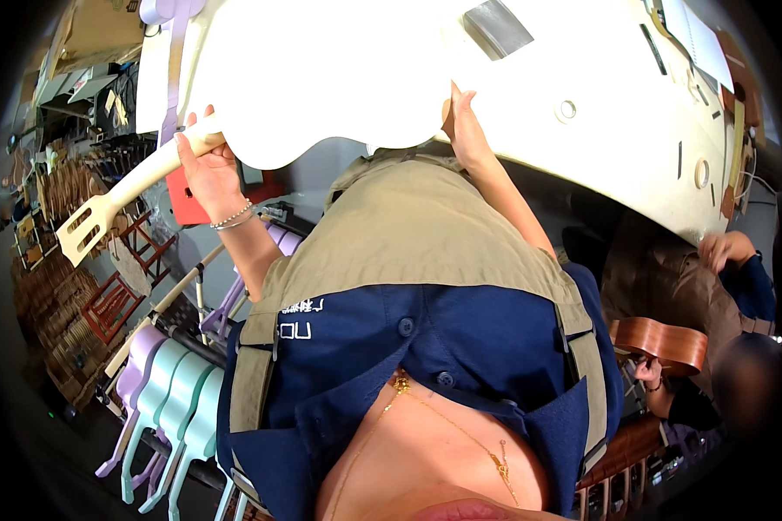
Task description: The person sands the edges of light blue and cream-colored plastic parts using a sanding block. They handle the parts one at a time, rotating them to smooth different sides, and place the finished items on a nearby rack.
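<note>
A pale cream guitar (295, 130) lies across in front of me, its body over the near edge of the white table (599, 148). Its neck points to the left and ends in a slotted headstock (91, 227). My left hand (210, 178) is round the neck close to the body, thumb on the near side and fingertips showing beyond it. At the right end of the body my right hand (467, 132) holds the rim, with its fingers partly hidden. Glare washes out the body's top, so its outline merges with the table.
A dark grey block (498, 30) and tape rolls (566, 110) lie on the table. A lilac guitar neck (175, 65) stands at the far left. Mint and lilac guitars (169, 391) hang on a rack at lower left. At right, a co-worker holds a brown guitar body (660, 346).
</note>
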Tool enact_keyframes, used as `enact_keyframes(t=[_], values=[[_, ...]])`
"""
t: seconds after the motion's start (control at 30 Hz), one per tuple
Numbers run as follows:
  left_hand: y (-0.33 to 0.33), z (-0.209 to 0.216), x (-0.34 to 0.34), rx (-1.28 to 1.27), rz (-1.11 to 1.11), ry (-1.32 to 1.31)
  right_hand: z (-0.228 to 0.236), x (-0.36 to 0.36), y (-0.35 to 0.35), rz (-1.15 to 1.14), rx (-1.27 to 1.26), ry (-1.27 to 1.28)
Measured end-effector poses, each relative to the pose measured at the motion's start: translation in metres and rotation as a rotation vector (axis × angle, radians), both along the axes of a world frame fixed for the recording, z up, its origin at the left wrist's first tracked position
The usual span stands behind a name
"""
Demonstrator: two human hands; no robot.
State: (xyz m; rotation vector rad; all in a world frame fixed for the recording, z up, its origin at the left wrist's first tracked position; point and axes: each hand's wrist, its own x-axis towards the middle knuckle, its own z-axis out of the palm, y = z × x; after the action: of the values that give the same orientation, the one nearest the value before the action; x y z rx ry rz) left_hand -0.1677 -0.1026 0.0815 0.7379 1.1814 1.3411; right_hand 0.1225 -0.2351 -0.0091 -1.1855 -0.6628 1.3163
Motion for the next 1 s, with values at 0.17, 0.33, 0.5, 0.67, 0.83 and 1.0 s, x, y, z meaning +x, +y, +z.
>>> enact_keyframes(t=[0.17,0.33,0.5,0.67,0.83,1.0], values=[[0.005,-0.009,-0.007,-0.063,0.012,-0.026,0.023,0.003,-0.002,-0.008,-0.034,-0.15],[0.003,-0.007,-0.009,-0.067,0.012,-0.025,0.028,0.003,-0.001,-0.014,-0.007,-0.192],[-0.002,0.013,0.012,0.038,-0.051,-0.084,-0.002,0.001,-0.002,-0.139,-0.112,0.094],[-0.01,0.036,0.038,0.143,-0.094,0.085,-0.01,0.0,-0.007,-0.218,-0.021,0.29],[-0.002,0.02,0.027,0.082,-0.037,-0.016,-0.015,0.001,-0.007,-0.21,-0.02,0.035],[-0.003,-0.007,0.009,-0.011,-0.018,-0.082,0.018,0.006,-0.001,-0.205,0.015,-0.211]])
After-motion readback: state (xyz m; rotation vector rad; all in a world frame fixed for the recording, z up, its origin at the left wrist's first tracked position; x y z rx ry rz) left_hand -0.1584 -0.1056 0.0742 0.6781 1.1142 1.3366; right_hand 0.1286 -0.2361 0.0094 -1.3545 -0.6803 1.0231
